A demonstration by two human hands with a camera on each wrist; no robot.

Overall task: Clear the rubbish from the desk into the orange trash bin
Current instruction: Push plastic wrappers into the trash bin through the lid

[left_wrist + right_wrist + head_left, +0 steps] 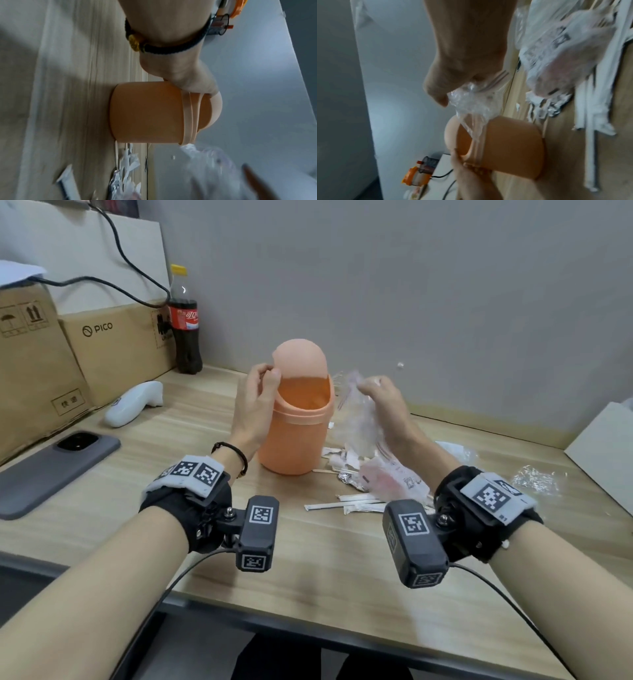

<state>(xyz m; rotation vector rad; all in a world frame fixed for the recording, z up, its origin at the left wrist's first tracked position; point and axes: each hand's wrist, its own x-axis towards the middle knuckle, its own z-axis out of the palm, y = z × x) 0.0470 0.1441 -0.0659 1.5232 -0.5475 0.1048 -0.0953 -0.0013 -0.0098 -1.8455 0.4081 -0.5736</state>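
The orange trash bin (pixel 294 436) stands mid-desk with its domed swing lid (pixel 301 356) tipped up, leaving the mouth open. My left hand (pixel 270 374) pinches the lid's left edge and its palm (pixel 188 77) lies against the bin (pixel 145 115). My right hand (pixel 364 386) grips a crumpled clear plastic wrapper (pixel 356 419) just right of the bin's mouth. In the right wrist view the wrapper (pixel 471 104) hangs from the right hand (pixel 453 83) onto the rim of the bin (pixel 510 146). More rubbish lies to the right: paper straw sleeves (pixel 349 505), foil (pixel 346 478), a printed plastic bag (pixel 394 479).
A grey phone (pixel 51 470), a white controller (pixel 133 402), a cola bottle (pixel 183 320) and cardboard boxes (pixel 116 347) occupy the left side. Another crumpled clear plastic piece (pixel 534 479) and a white box (pixel 603 453) sit at the right. A grey wall runs behind the desk.
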